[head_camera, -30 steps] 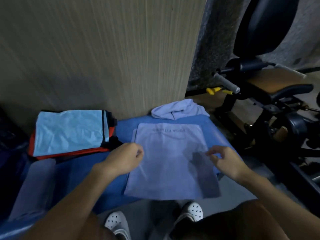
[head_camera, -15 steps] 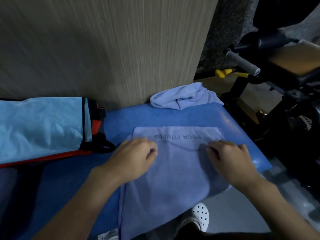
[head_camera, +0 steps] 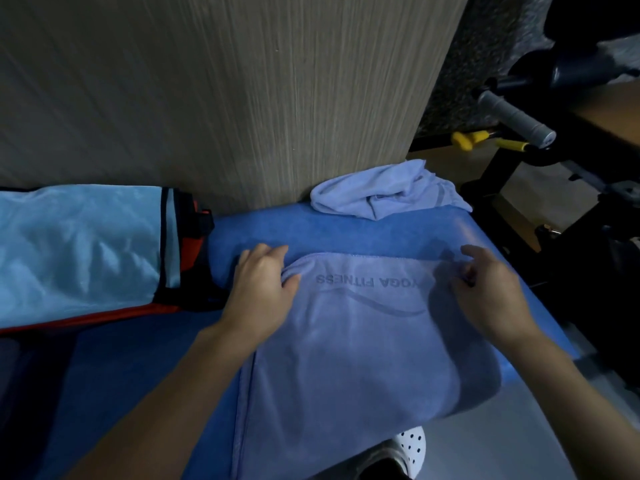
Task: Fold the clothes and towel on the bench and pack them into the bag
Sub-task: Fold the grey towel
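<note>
Both hands have travelled from the middle of the towel (head_camera: 346,358) to its far corners, and now flank the upside-down print. The left hand (head_camera: 263,285) pinches the far-left corner, with cloth bunched under the thumb. The right hand (head_camera: 488,292) curls on the far-right corner and appears to pinch it, though motion blur softens the fingers. The towel lies flat on the blue bench (head_camera: 138,368), its near part draped over the front edge.

The step in hand is judged to be a fold of the far edge toward the body. To do it well, lift both corners together, keep the edge taut between them, lay it square on the near portion, then smooth outward.

A crumpled garment (head_camera: 388,195) waits against the wall panel (head_camera: 242,98), apart from the towel. The bag (head_camera: 79,247) lies at left on the bench, cut off by the frame, and its opening cannot be made out. The towel's near hem cannot be traced, and a shoe (head_camera: 412,445) shows beneath it. The gym machine (head_camera: 516,117) at right is dim and cropped.
</note>
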